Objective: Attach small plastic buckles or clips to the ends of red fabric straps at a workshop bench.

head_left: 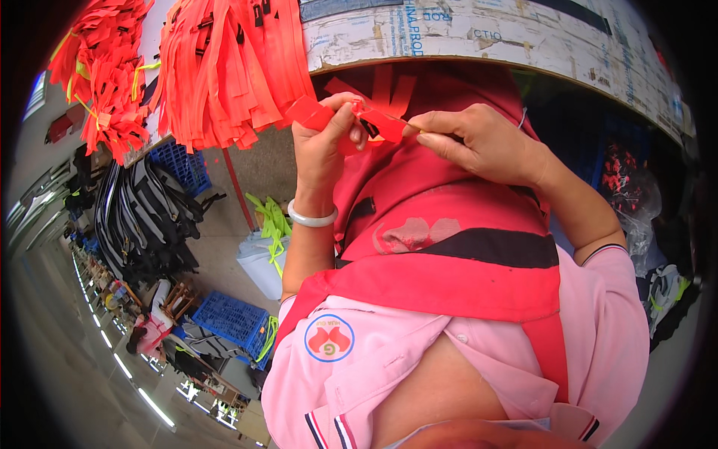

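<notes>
My left hand [325, 138], with a white bangle on its wrist, is closed on a bright red-orange fabric strap [383, 126]. The strap has a black patch, and its other end [310, 114] sticks out on the left of the hand. My right hand [482, 144] is in a pinch at the strap's right end. A thin, pointed thing shows at its fingertips, too small to name. Both hands are above my red apron [449, 198], close to the table's near edge. More orange strap ends [393, 90] hang behind the hands.
A worn table [464, 34] covered with taped white board spans the front. A thick bundle of orange straps [228, 75] drapes over its left edge, beside tied bunches [112, 82]. Black and grey straps [142, 213] hang at left. Blue crates [232, 318] stand on the floor.
</notes>
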Tool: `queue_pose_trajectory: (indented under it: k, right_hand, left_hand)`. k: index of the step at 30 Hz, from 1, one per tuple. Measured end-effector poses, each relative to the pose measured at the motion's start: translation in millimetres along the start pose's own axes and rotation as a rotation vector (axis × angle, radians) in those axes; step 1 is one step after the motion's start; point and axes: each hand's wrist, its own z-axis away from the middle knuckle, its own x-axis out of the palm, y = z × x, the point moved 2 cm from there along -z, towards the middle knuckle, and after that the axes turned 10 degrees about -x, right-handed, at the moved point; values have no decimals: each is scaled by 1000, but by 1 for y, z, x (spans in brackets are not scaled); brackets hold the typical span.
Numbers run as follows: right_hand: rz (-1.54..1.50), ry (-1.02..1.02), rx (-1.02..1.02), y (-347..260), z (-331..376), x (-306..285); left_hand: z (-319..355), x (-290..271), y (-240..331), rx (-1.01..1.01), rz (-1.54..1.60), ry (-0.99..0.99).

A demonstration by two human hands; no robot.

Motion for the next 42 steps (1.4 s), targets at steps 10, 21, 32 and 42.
queue_pose_trajectory:
  k: [10,21,32,42]
  right_hand:
    - [286,-66,-22,8,10,-30]
    - [1001,652,601,147,144,-216]
    - [729,932,547,123,159,-245]
    - [-187,390,214,42,19,-38]
  left_hand:
    - [-8,8,-4,-90,61,-28]
    - [-12,6,-18,-204,17,-35]
    - [-16,23,-13,-193,-51,1]
    - [-15,23,-6,-138,-121,0]
